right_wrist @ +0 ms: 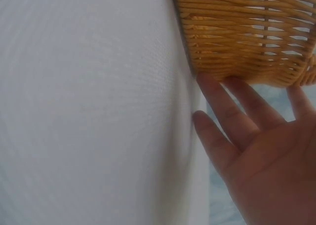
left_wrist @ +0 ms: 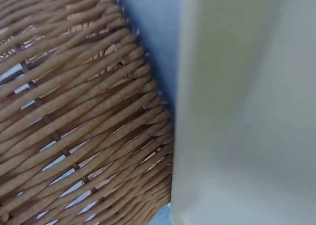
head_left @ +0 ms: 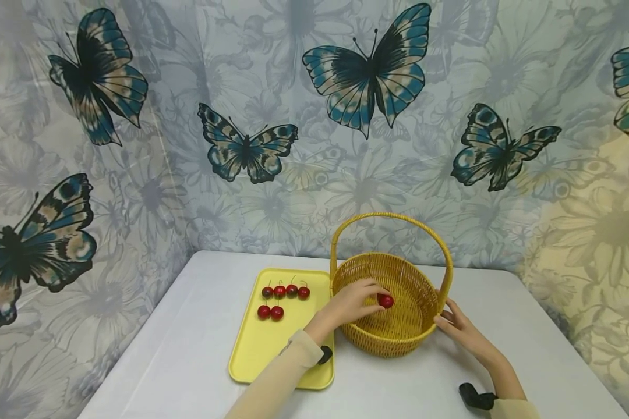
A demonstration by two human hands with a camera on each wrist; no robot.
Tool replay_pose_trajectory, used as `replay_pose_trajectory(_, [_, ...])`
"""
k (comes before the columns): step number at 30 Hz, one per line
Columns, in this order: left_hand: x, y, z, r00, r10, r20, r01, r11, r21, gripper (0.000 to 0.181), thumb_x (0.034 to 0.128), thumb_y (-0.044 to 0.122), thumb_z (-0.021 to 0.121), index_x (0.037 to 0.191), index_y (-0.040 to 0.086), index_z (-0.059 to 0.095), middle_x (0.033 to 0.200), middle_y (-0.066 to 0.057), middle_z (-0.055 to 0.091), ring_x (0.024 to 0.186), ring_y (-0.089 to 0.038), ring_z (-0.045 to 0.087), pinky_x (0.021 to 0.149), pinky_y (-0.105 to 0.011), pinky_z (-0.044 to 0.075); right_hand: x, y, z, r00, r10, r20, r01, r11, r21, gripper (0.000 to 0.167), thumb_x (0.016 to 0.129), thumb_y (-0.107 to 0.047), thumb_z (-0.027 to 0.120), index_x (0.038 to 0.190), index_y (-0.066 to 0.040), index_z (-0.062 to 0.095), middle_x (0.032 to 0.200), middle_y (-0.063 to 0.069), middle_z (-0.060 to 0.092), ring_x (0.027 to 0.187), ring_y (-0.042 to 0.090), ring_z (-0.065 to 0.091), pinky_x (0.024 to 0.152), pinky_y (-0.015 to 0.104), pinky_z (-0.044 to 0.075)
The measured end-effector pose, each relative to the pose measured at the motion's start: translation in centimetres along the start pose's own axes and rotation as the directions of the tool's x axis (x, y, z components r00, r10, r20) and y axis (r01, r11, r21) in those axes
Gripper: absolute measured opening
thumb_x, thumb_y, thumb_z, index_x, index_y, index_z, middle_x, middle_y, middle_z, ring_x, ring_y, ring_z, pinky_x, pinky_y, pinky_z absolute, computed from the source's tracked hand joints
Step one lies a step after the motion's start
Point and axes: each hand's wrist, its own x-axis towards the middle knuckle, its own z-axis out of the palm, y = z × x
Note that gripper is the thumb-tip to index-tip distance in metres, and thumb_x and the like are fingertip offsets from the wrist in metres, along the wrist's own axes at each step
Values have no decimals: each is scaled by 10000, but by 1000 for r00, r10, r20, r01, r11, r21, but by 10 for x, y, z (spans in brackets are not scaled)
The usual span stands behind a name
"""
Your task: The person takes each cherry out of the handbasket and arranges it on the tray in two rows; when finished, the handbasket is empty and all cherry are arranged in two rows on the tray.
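Over the inside of a round yellow wicker basket (head_left: 385,348), my left hand (head_left: 353,302) pinches a red cherry (head_left: 385,301) between thumb and fingertips. My right hand (head_left: 463,333) is at the basket's right side, near the foot of its tall handle (head_left: 390,215). In the right wrist view the fingers of that hand (right_wrist: 266,151) are fairly straight, their tips touching the woven wall (right_wrist: 242,37). The left wrist view shows the basket's wicker wall (left_wrist: 89,121) close up; the left hand is hidden there.
Left of the basket lies a yellow tray (head_left: 251,355) with several stemmed cherries (head_left: 277,313) in two rows near its far end. The left forearm crosses the tray's right part. A white table (head_left: 188,343) carries everything, with a butterfly-print cloth (head_left: 314,203) behind it.
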Motion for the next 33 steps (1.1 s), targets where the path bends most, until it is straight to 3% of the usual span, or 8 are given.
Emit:
replay_pose_trajectory(4, [-9, 2, -3, 999, -25, -41, 24, 999, -29, 343, 909, 335, 585, 1235, 230, 584, 1128, 99, 556, 1033, -8, 517, 871, -67, 404, 1, 0, 0, 1000, 17, 0, -17, 1000, -2, 661, 990, -246, 443, 1501, -165, 31, 1445, 320, 248, 1107, -149, 372, 970, 601, 370])
replay_pose_trajectory(11, [-23, 4, -7, 992, -42, -121, 31, 995, -91, 326, 902, 311, 604, 1216, 226, 597, 1121, 95, 562, 1027, -16, 540, 865, -67, 414, 1, -1, 1, 999, 32, 1, -32, 999, -4, 671, 993, -263, 435, 1501, -163, 9, 1441, 327, 247, 1291, 452, 294, 972, 589, 378])
replay_pose_trajectory(13, [-27, 5, -11, 990, -59, -127, 47, 994, -98, 324, 904, 319, 599, 1215, 229, 594, 1130, 98, 561, 1040, -19, 541, 878, -83, 421, 2, 0, 1, 1000, 30, 2, -30, 1000, -4, 668, 994, -261, 432, 1501, -165, 6, 1440, 329, 250, 1291, 470, 282, 971, 582, 383])
replay_pose_trajectory(16, [-33, 7, -15, 988, -71, -137, 56, 993, -108, 326, 905, 318, 598, 1218, 227, 588, 1145, 98, 561, 1060, -30, 542, 896, -103, 426, 2, 2, 1, 1000, 18, 7, -18, 1000, -2, 662, 994, -251, 432, 1501, -170, 14, 1433, 329, 264, 1264, 158, 420, 966, 535, 411])
replay_pose_trajectory(20, [-41, 10, -23, 985, -73, -154, 53, 990, -129, 328, 893, 290, 621, 1212, 220, 595, 1149, 89, 561, 1065, -44, 548, 899, -117, 434, 2, 3, -1, 1000, -2, 14, 2, 1000, 0, 653, 994, -229, 435, 1501, -171, 28, 1420, 329, 289, 1045, -217, 357, 937, 409, 442])
replay_pose_trajectory(24, [-49, 13, -31, 984, -74, -160, 49, 987, -151, 331, 883, 265, 637, 1207, 211, 601, 1154, 76, 560, 1064, -59, 555, 885, -142, 457, 2, 4, -1, 1000, 4, 7, -4, 1000, -16, 651, 993, -236, 435, 1500, -169, 31, 1419, 324, 298, 1100, -144, 390, 939, 428, 447])
replay_pose_trajectory(30, [-63, 11, -43, 986, -86, -145, 64, 987, -149, 329, 874, 236, 645, 1198, 197, 606, 1147, 73, 562, 1046, -67, 557, 853, -164, 480, 2, 3, 0, 1000, 11, 1, -11, 1000, -9, 655, 997, -243, 424, 1498, -148, 14, 1430, 336, 260, 1288, 416, 343, 960, 553, 410])
replay_pose_trajectory(33, [-70, 7, -48, 986, -101, -132, 81, 985, -150, 331, 874, 240, 642, 1200, 202, 604, 1125, 85, 559, 1036, -58, 551, 847, -169, 481, 3, 3, 1, 1000, 3, 2, -3, 1000, -3, 650, 998, -230, 422, 1497, -142, 15, 1432, 338, 255, 1286, 466, 307, 958, 548, 414])
